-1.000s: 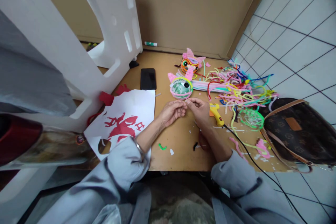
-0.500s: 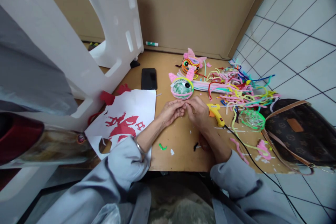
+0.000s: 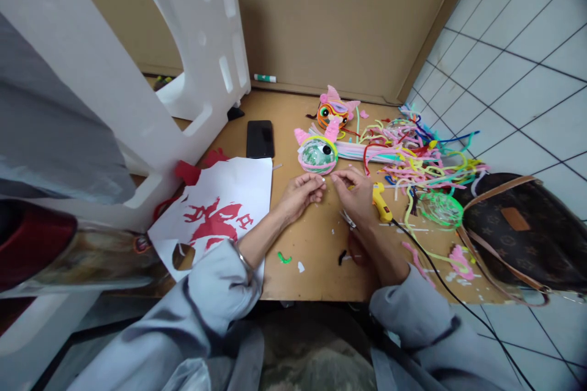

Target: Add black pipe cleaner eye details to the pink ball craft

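My left hand [image 3: 300, 197] is closed in a pinch on a small white piece [image 3: 323, 179], too small to name further. A short gap away, my right hand [image 3: 356, 195] has its thumb and finger pressed together; what they hold, if anything, is hidden. Just beyond both hands lies a clear ball with a green inside [image 3: 317, 156], banded in pink and yellow pipe cleaner, with pink ears and one black eye. Partly under my right hand show the scissors [image 3: 348, 219]. To its right rests a yellow glue gun [image 3: 381, 203].
Behind the ball sits an orange animal head [image 3: 331, 115]. Pipe cleaners [image 3: 422, 156] pile up at right, near a green-wound ball [image 3: 441, 210] and a brown handbag [image 3: 527, 226]. On the left are a phone [image 3: 260, 138] and white paper with red cut-outs [image 3: 254, 180].
My hands, which were touching fingertip to fingertip, have come apart, the right one shifting rightward. The white piece now shows at my left fingertips, and the scissors have come into sight.
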Motion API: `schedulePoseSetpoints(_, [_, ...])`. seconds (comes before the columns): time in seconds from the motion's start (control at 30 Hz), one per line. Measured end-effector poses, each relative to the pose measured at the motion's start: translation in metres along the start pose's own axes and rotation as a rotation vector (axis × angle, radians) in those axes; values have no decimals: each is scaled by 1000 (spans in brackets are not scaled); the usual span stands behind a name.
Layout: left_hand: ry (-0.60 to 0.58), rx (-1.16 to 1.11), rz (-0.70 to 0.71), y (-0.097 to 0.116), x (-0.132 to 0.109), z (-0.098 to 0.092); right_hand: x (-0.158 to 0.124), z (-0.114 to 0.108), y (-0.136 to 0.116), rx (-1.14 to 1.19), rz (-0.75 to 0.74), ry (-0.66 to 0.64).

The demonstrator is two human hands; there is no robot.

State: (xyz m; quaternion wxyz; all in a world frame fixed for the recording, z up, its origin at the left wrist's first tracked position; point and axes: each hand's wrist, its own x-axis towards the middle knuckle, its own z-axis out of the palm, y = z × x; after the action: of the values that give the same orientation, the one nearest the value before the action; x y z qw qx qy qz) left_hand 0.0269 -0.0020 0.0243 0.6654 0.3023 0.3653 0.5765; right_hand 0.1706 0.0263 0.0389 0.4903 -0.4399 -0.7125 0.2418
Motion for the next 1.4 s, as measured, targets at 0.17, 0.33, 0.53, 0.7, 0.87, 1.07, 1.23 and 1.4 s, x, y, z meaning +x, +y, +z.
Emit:
schedulePoseSetpoints(0.17, [3, 59, 59, -2, 0, 0, 6, -12, 3, -50, 14, 112])
schedulePoseSetpoints(0.33, [73, 210, 114, -2, -4, 2, 5, -12, 0, 105, 102, -53])
schedulePoseSetpoints(0.53, [88, 344, 195, -6, -1, 1, 0, -5, -2, 220, 154, -161])
schedulePoseSetpoints(0.7, [82, 355, 181, -7, -1, 0, 1, -3, 1, 259, 262, -177])
schedulePoseSetpoints(0.87, [71, 342, 179, -5, -4, 3, 1, -2, -1, 325, 342, -188])
schedulePoseSetpoints(1.07, [101, 359, 171, -5, -3, 2, 2, -5, -2, 385, 446, -237])
schedulePoseSetpoints(1.23, [104, 378, 176, -5, -3, 2, 2, -5, -4, 395, 461, -228])
schedulePoseSetpoints(1.4, [43, 276, 131, -2, -6, 3, 3, -6, -4, 430, 441, -208])
